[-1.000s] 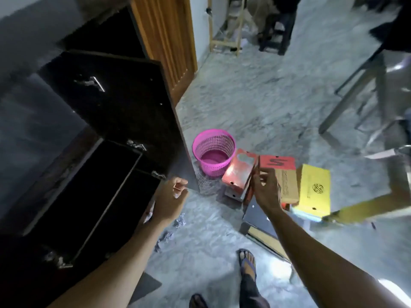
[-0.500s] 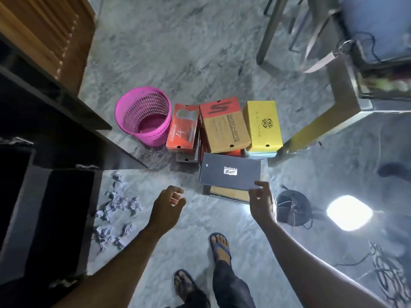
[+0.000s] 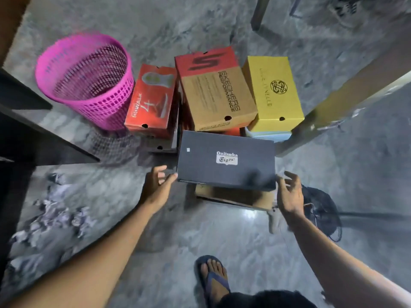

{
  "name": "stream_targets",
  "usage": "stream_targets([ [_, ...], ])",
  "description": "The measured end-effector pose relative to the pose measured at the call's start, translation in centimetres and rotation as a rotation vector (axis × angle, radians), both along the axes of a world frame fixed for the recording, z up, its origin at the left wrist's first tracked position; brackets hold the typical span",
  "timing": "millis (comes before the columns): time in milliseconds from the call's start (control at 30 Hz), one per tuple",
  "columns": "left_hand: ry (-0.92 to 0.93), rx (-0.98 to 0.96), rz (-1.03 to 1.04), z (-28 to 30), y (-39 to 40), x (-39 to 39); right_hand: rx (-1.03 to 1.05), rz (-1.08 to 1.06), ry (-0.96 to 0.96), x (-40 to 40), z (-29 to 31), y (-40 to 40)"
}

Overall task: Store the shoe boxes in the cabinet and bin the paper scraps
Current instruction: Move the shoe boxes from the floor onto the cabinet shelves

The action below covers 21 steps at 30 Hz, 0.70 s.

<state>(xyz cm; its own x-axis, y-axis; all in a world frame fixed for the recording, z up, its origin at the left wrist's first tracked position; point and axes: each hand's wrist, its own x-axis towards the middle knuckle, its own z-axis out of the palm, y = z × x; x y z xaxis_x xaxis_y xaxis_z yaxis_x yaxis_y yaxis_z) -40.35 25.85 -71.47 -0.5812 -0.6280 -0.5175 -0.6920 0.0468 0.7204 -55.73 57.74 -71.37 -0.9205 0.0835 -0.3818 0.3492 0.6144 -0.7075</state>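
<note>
Though spread, hands (image 3: 158,185) flanking box (image 3: 226,160).

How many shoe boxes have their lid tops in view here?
4: the red box beside the pink basket, the tan Skechers box, the yellow box on the right, and the black box nearest the hands. Others lie underneath, partly hidden.

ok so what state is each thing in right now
black shoe box: lid shut, stacked on a tan box
left hand: open, thumb at the box's left corner
right hand: open, beside its right end
pink bin: upright
paper scraps: crumpled on the floor
</note>
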Motion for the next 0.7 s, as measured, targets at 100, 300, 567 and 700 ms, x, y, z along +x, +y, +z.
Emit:
stream_targets([
  [100, 0.082, 0.044, 0.014, -4.6, -0.7, -2.1, -0.177, 0.047, -0.009, -2.2, -4.5, 0.6],
  [300, 0.355, 0.192, -0.047, -8.9, -0.9, -3.5, -0.518, 0.061, 0.026, -3.0, -9.0, -0.1],
  [567, 0.503, 0.178, -0.066, -7.1, -3.4, 1.2, -0.516, 0.153, 0.092, 1.6, -8.4, -2.0],
  [700, 0.441, 0.221, -0.062, -4.7, -6.3, 6.7, -0.466, 0.364, 0.085, 5.4, -6.9, -4.2],
])
